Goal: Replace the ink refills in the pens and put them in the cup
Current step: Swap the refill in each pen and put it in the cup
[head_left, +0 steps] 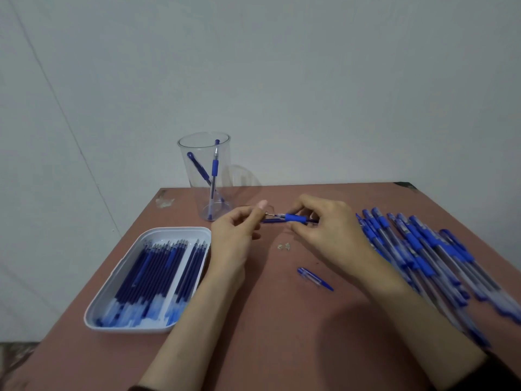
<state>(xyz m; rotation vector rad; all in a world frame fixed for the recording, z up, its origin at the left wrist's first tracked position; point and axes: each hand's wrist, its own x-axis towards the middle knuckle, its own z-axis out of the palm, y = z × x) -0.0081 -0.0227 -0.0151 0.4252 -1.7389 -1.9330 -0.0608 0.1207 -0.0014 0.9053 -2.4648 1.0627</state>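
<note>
Head view: your forearms (pixel 183 331) run from the bottom edge to mid-frame. Your left hand (pixel 234 235) pinches the tip end of a pen (pixel 293 218), your right hand (pixel 324 224) curls round its barrel, just below the cup (pixel 194 193) holding 2 pens (pixel 214 167), upper centre.

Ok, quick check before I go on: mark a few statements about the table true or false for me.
1. The left hand and the right hand both grip one pen. True.
2. The refill tray lies to the person's right. False: it lies on the left, beside the left forearm.
3. The cup holds two pens. True.
4. The loose cap sits in the cup. False: it lies on the table between the forearms.
</note>
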